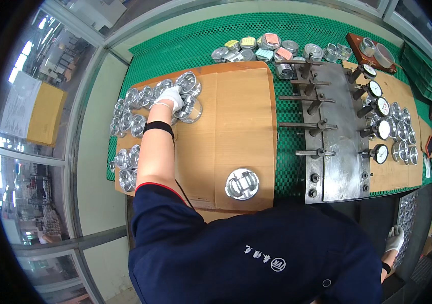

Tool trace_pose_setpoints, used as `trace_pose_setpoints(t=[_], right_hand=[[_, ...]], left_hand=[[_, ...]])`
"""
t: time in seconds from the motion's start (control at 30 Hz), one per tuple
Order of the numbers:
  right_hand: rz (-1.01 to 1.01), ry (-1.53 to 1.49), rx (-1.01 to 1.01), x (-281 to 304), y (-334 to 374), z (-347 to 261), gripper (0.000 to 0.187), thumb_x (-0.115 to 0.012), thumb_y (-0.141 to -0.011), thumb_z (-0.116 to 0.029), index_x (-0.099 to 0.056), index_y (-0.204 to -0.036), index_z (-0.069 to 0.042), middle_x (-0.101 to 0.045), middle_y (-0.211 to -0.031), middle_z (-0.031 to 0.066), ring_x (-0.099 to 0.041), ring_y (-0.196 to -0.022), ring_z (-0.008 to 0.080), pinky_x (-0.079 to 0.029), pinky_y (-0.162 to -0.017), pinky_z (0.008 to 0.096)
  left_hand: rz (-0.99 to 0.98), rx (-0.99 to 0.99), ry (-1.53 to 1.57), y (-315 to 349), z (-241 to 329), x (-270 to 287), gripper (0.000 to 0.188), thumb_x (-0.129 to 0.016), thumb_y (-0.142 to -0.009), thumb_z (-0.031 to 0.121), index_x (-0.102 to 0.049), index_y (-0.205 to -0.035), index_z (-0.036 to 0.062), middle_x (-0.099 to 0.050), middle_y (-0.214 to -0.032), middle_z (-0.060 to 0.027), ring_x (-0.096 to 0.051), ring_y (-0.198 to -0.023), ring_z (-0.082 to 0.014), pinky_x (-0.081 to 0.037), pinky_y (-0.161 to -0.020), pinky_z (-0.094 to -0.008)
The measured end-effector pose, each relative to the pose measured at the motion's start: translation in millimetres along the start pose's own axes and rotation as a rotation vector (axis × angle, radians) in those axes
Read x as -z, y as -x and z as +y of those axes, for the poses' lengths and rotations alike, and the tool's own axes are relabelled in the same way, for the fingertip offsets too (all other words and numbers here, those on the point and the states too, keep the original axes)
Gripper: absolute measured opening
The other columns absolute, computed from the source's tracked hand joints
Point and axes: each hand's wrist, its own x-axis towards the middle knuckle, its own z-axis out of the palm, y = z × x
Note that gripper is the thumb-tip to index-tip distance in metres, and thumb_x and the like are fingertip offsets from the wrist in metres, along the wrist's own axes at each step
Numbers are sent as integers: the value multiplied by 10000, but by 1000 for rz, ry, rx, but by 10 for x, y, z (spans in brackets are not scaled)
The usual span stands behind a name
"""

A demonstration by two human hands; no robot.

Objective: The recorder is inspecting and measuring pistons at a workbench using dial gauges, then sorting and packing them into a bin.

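My left hand (172,96), in a white glove, reaches out over a cluster of shiny metal pistons (140,104) on the left part of a brown cardboard sheet (236,116). The hand rests on one piston (188,104) at the cluster's right end; its grip is hidden under the glove. A single piston (241,183) stands alone near the cardboard's front edge. My right hand (394,239), also gloved, hangs low at the right beside a stack of metal parts (406,218) below the bench, with nothing seen in it.
A grey steel gauge fixture (335,131) with pins and several dial indicators (380,126) stands right of the cardboard. More pistons (403,131) lie beyond it. Round metal parts with coloured tags (266,48) sit at the back on green mesh matting (195,45).
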Motion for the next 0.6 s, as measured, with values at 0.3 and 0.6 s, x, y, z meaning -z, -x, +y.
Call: trace_pose_setpoints(t=[0.3,0.6], right_hand=[[-116,-85,-59,-706,102,204,507,-563,-997,-324,-453,-1432,-88,-596,-1331,131,-605,-1092,232,-504,-878,316],[-255,-28,36,-1106,0,-96,494,-595,-986,-274,-445,-1435,-133,-651,-1216,123,-641,-985,214,-536,-823,312]], left_hand=[[188,21,102,95,-22,-296,357,-583,-859,106,-692,-1196,71,-657,-1230,-231,-622,-1176,-381,-489,-1016,-422],[146,-193,125,946,959,-220,369,-692,-795,165,-710,-1143,44,-705,-1088,-234,-678,-1039,-363,-525,-914,-421]])
